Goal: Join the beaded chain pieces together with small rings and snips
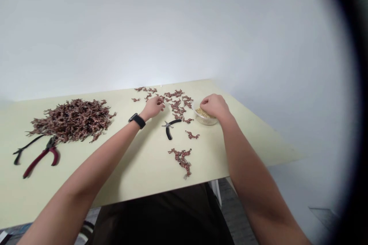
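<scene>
My left hand (153, 108), with a dark watch (137, 120) on its wrist, hovers over the table beside several scattered brown figure-shaped pieces (176, 105). Its fingers are curled together, and a dark brownish bit shows between them, too small to name. At the right, my right hand (216, 106) reaches into a clear round tub (207, 121) of small gold-coloured bits (203, 113). Its fingers are pinched over the gold bits; whatever is between the tips is hidden. Small black-handled pliers (170, 128) lie with their handles spread between my hands.
A large heap of brown pieces (76, 120) covers the table's left side. Near it lie red-handled pliers (43, 157) and a black-handled tool (24, 151). A small cluster of brown pieces (181, 159) sits near the front edge. A pale wall (115, 26) stands behind the table.
</scene>
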`<action>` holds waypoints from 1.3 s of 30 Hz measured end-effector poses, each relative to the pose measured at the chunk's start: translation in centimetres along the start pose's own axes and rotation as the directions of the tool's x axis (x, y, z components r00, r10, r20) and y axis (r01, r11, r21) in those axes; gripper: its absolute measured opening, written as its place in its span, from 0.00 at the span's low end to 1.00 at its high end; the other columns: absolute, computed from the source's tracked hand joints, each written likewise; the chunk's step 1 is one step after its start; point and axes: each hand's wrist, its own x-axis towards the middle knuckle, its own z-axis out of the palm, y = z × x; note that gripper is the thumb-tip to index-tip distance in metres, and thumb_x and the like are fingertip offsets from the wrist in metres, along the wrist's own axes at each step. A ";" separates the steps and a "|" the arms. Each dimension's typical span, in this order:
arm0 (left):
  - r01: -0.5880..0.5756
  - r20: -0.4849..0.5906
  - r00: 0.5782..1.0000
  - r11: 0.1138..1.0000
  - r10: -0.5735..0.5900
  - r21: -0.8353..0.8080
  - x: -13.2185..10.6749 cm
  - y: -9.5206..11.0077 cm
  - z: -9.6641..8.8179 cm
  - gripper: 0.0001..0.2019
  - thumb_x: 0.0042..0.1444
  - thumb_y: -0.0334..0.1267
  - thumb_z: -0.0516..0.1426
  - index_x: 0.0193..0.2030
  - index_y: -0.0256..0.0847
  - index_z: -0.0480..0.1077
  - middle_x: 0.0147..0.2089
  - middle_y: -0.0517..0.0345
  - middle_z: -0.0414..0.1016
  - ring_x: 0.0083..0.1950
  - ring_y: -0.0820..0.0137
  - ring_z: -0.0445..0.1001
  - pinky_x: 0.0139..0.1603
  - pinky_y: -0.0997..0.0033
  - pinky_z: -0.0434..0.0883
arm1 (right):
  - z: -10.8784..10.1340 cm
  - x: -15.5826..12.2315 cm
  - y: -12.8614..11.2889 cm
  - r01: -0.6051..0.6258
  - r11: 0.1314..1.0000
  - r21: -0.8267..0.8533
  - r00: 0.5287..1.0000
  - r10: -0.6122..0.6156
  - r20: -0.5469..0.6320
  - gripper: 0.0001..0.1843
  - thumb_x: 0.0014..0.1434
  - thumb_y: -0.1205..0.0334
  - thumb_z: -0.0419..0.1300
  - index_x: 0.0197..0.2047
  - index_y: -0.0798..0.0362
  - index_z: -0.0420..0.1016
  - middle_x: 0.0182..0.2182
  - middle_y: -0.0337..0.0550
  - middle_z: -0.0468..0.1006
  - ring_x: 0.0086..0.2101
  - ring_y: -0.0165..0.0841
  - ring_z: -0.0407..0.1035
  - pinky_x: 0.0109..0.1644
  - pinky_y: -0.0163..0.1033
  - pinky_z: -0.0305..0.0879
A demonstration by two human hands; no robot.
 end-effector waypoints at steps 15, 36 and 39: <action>-0.200 -0.102 0.979 0.923 0.176 -0.328 -15.1 2.0 -2.5 0.15 0.63 0.48 0.63 0.51 0.42 0.73 0.28 0.66 0.57 0.29 0.73 0.57 0.32 0.72 0.58 | 3.4 -10.1 -12.9 -0.169 0.573 0.802 0.785 -0.414 0.461 0.09 0.55 0.54 0.70 0.34 0.51 0.83 0.26 0.38 0.71 0.25 0.27 0.58 0.27 0.35 0.52; -0.225 -0.124 0.974 0.869 0.190 -0.440 -14.8 0.8 -2.0 0.14 0.56 0.48 0.70 0.35 0.40 0.79 0.26 0.62 0.65 0.29 0.74 0.57 0.31 0.71 0.57 | 4.2 -9.6 -11.7 -0.586 0.352 0.730 0.499 -0.553 0.667 0.19 0.45 0.57 0.81 0.35 0.55 0.81 0.29 0.38 0.73 0.26 0.23 0.58 0.27 0.33 0.48; -0.225 -0.113 0.974 0.858 0.194 -0.462 -14.9 0.9 -1.8 0.14 0.56 0.49 0.69 0.35 0.40 0.79 0.26 0.63 0.63 0.29 0.74 0.57 0.32 0.71 0.57 | 4.0 -9.5 -11.7 -0.561 0.384 0.733 0.483 -0.567 0.667 0.19 0.45 0.56 0.81 0.34 0.54 0.80 0.27 0.36 0.70 0.26 0.24 0.58 0.26 0.34 0.48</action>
